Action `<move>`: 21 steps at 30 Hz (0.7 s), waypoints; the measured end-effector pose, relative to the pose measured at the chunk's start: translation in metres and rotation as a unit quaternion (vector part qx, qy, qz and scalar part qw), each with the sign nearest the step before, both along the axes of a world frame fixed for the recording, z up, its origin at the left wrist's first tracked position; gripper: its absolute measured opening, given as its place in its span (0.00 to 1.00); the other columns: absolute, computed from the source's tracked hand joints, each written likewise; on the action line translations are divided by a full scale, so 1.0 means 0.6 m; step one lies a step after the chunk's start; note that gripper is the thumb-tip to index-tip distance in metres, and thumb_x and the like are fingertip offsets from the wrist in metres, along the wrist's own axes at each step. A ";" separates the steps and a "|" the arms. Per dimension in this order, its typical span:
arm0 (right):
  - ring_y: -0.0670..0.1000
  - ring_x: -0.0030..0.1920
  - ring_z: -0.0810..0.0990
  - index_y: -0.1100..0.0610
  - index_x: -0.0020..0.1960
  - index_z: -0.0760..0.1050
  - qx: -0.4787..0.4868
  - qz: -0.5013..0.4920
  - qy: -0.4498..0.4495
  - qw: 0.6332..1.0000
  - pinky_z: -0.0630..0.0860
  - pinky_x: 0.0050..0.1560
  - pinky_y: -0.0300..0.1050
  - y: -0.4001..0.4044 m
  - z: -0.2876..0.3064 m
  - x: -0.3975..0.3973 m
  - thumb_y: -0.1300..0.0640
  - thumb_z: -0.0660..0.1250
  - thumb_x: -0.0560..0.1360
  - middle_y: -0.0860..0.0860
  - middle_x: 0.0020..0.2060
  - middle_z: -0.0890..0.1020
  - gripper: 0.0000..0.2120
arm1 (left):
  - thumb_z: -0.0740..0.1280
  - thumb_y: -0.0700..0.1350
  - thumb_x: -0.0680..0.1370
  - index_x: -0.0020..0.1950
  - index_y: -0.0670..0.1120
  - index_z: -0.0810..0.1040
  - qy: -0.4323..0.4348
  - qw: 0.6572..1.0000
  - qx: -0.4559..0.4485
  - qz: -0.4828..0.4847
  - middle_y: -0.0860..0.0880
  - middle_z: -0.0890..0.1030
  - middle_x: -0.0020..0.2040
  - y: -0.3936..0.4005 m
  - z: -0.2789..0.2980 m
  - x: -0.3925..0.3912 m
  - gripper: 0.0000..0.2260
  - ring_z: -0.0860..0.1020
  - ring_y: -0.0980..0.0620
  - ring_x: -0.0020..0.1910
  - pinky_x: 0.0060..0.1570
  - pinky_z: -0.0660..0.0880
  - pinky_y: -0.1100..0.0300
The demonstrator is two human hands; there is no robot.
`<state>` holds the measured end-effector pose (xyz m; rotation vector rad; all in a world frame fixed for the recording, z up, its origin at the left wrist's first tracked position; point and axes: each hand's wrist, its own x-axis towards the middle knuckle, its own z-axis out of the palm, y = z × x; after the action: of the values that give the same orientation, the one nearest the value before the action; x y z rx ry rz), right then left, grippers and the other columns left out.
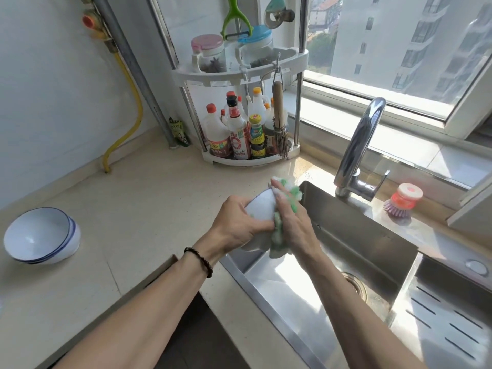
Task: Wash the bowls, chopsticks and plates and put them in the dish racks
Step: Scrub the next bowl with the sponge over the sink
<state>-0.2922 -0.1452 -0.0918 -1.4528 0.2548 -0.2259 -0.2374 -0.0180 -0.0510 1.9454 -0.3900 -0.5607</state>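
I hold a bowl (pixel 259 209) tipped over the sink (pixel 354 235) edge so drips fall in, my left hand (pixel 237 222) curled round its base to steady it while my right hand (pixel 291 225) grips a cloth (pixel 278 230) and presses it to the side. Two stacked bowls (pixel 42 235) wait on the counter (pixel 149 209) to my left, clear of the splash. Beyond, the tap (pixel 359 145) stands over the sink, no water visibly running.

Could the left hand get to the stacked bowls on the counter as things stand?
Probably not yet: the left hand grips the bowl being scrubbed. The path over the counter to the stacked bowls looks free.
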 end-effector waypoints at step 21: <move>0.63 0.60 0.81 0.54 0.65 0.78 0.307 0.002 0.090 0.947 0.77 0.60 0.64 -0.018 -0.006 0.012 0.43 0.67 0.75 0.59 0.63 0.81 0.23 | 0.83 0.43 0.63 0.46 0.45 0.86 0.059 0.993 -0.105 0.011 0.46 0.86 0.45 0.039 0.010 -0.013 0.15 0.84 0.45 0.45 0.35 0.80 0.54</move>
<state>-0.2850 -0.1558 -0.0953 -0.8519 0.4279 -0.0017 -0.2454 0.0054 -0.0451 1.7039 -0.3377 -0.5926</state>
